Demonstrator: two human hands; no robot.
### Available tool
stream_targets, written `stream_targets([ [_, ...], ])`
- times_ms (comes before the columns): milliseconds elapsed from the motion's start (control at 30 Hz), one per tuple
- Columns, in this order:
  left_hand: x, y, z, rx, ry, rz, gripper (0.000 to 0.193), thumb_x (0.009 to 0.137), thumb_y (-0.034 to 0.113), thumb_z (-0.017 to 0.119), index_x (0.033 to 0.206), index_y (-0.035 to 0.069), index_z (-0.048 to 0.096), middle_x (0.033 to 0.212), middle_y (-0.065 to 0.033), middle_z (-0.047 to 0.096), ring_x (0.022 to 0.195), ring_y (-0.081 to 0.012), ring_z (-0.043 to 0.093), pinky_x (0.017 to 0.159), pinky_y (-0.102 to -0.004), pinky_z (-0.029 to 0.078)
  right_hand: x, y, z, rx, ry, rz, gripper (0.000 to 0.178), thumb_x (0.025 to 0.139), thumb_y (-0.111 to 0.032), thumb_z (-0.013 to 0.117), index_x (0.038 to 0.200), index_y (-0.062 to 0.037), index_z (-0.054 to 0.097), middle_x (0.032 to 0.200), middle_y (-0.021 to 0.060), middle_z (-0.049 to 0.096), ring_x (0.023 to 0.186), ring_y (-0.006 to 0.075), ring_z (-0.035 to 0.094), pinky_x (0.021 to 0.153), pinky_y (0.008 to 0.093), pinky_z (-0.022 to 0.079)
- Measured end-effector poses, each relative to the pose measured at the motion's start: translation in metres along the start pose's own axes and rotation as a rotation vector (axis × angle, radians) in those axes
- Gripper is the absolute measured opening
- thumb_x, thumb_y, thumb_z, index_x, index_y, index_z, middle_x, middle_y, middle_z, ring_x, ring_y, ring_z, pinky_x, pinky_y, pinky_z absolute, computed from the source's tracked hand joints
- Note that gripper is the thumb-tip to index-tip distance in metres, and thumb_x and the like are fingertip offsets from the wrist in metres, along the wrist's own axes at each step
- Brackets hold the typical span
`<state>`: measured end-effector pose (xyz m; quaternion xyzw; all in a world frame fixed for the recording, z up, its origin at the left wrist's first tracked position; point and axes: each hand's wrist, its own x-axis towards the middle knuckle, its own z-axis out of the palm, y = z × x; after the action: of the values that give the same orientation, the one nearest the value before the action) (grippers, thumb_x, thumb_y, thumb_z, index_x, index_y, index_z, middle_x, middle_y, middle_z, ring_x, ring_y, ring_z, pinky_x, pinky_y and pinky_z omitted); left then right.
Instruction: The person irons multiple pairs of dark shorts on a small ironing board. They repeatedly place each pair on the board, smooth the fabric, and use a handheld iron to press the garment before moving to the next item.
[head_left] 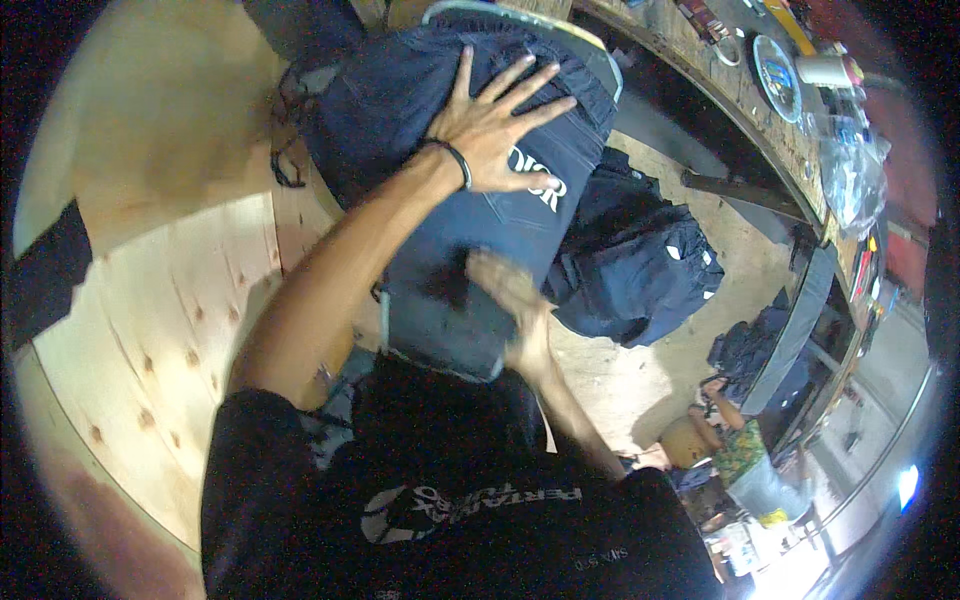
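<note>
Navy shorts (420, 85) with a gathered elastic waistband and white lettering are drawn over a long, pale-edged board (440, 335). The board's lower end stays bare, close to my body. My left hand (490, 130) lies on the shorts with its fingers spread wide, just below the waistband, and its thumb touches the lettering. Motion smears my right hand (510, 285), which is over the lower part of the shorts. Its fingers cannot be made out, nor whether anything is in them.
More dark shorts (640, 270) lie stacked on a plywood surface (620, 375) to the right. Along the upper right runs a worn wooden bench with a thread cone (830, 70), a round dish (777, 78) and a clear plastic bag (853, 175). A co-worker (745, 460) is at lower right.
</note>
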<state>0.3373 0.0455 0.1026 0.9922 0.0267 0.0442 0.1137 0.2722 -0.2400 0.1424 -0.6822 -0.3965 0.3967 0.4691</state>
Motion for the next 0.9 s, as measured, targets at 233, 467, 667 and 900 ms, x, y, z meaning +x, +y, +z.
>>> stream_targets([
  [233,-0.015,-0.002,-0.015,-0.005,0.485,-0.005,0.084,0.091,0.057,0.077,0.162,0.025,0.049,0.173,-0.0221,0.032,0.159,-0.0418,0.033,0.127,-0.0742,0.018,0.099,-0.024,-0.064,-0.452,0.773,-0.162,0.064,0.074,-0.002,0.075,0.138,-0.0035,0.068,0.128,0.0206,0.069,0.123,0.0394,0.066,0.107,0.0485,0.053],
  [467,-0.139,0.023,0.021,-0.474,0.431,-0.567,0.092,0.11,0.051,0.054,0.171,-0.003,0.012,0.153,-0.042,0.05,0.121,-0.0599,0.063,0.104,-0.0586,0.054,0.119,0.057,-0.031,-0.806,0.67,-0.152,0.083,0.07,0.001,0.079,0.15,-0.0142,0.062,0.152,0.0196,0.056,0.154,0.0479,0.039,0.129,0.0605,0.031],
  [667,-0.334,0.068,0.019,-1.116,-0.22,-1.143,0.074,0.115,0.042,0.047,0.168,-0.006,0.026,0.172,-0.0291,0.034,0.16,-0.0421,0.033,0.13,-0.0475,0.027,0.045,-0.018,0.123,-0.784,0.449,-0.104,0.07,0.086,-0.015,0.075,0.154,-0.024,0.06,0.155,0.0177,0.054,0.16,0.0499,0.029,0.123,0.0842,0.012],
  [900,-0.281,0.016,0.026,-0.674,0.216,-0.821,0.087,0.111,0.048,0.055,0.168,-0.009,0.022,0.168,-0.0342,0.035,0.154,-0.0453,0.041,0.126,-0.0517,0.035,0.132,-0.078,0.142,-0.385,0.411,-0.26,0.082,0.078,-0.02,0.086,0.154,-0.0131,0.057,0.152,0.0185,0.058,0.156,0.042,0.04,0.128,0.0734,0.016],
])
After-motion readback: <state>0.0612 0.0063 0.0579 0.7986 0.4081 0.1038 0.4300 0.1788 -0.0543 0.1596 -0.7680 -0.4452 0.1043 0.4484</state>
